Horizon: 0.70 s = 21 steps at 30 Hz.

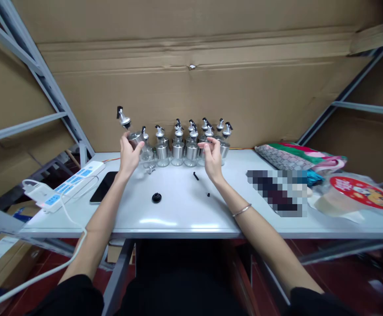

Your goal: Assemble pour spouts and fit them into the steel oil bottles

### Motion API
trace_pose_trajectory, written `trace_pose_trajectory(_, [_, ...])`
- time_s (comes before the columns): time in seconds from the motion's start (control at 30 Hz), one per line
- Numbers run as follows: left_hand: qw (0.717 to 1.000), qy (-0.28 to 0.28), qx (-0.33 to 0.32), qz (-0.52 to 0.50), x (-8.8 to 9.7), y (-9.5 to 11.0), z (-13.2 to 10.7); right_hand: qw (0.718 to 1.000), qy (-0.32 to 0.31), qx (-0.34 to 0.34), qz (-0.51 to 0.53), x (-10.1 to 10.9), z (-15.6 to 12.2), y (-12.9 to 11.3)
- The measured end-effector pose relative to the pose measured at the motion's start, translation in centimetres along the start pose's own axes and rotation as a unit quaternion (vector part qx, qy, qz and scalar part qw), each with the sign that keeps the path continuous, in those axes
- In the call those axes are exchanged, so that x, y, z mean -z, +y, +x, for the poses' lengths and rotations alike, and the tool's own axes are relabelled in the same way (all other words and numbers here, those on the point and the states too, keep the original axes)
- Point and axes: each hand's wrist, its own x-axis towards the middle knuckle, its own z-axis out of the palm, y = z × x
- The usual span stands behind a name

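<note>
My left hand (pixel 129 154) is wrapped round a glass oil bottle (pixel 132 137) with a steel collar and a black-tipped spout, lifted off the table and tilted left. My right hand (pixel 212 157) hovers empty with its fingers loosely curled and apart, just in front of a row of several similar bottles (pixel 191 145) standing against the cardboard wall. A round black cap (pixel 156 198), a short black stick (pixel 196 176) and a tiny black piece (pixel 208 194) lie on the white table (pixel 178 215) between my arms.
A white and blue power strip (pixel 69 184) with a plugged-in charger and a black phone (pixel 103 186) lie at the left. Folded fabric bags (pixel 293 159) and a red-lidded package (pixel 359 193) sit at the right. Grey metal shelf struts stand on both sides.
</note>
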Motion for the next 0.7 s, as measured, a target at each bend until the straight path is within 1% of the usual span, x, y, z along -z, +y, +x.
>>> trace_pose_trajectory(0.07, [1.0, -0.019, 0.012, 0.007, 0.0, -1.2, 0.8, 1.0, 0.008, -0.013, 0.0, 0.3, 0.2, 0.5])
trace_pose_trajectory(0.13, [0.999, -0.038, 0.019, 0.021, -0.4, -2.0, 0.9, 1.0, 0.011, -0.021, 0.001, 0.4, 0.3, 0.7])
trace_pose_trajectory(0.37, [0.996, -0.069, 0.034, 0.039, -2.5, -3.9, 0.6, 0.998, 0.018, -0.053, 0.002, 1.0, 0.3, 1.4])
trace_pose_trajectory(0.5, [0.993, -0.1, 0.047, 0.043, -3.9, -5.2, 0.4, 0.998, 0.02, -0.067, -0.002, 1.3, 0.2, 1.7])
trace_pose_trajectory(0.6, [0.991, -0.12, 0.05, 0.043, -4.7, -5.8, 0.2, 0.997, 0.02, -0.073, -0.007, 1.4, 0.2, 1.8])
trace_pose_trajectory(0.7, [0.99, -0.129, 0.047, 0.045, -5.2, -5.9, 0.1, 0.997, 0.022, -0.078, -0.011, 1.5, 0.3, 2.0])
